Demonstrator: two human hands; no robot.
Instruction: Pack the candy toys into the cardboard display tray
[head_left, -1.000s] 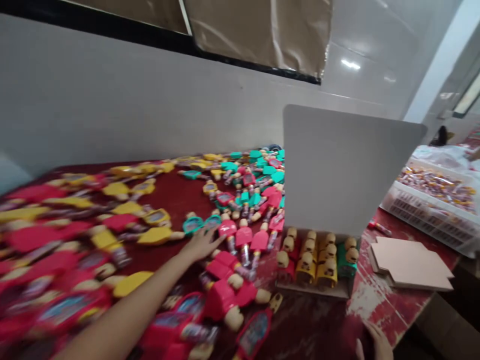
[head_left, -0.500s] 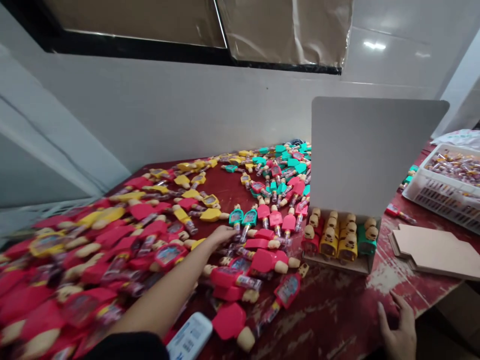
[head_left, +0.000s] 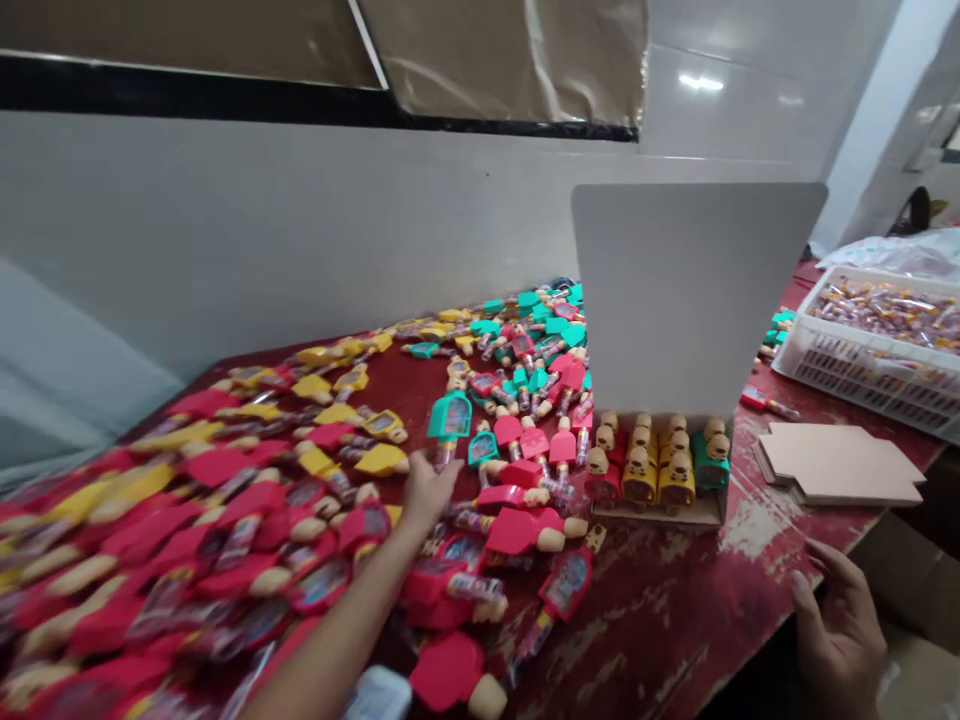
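Observation:
My left hand is closed around the clear tube end of a green bear-headed candy toy, which it holds upright just above the pile. Another green toy lies right beside it. Red toys of the same shape crowd around my wrist and forearm. To the right, an open display box holds rows of red, yellow and green toys, bear heads up, with its tall grey lid standing at the back. My right hand hangs at the table's right edge, fingers apart, holding nothing.
Flat cardboard pieces are stacked right of the box. Behind them stands a white plastic basket full of small wrapped tubes. Yellow toys lie at the left. A white device sits at the near edge. The wall closes off the back.
My left hand has picked up one of the two green toys and lifted it. My right hand has shifted right, to the table edge. The view has turned to the right.

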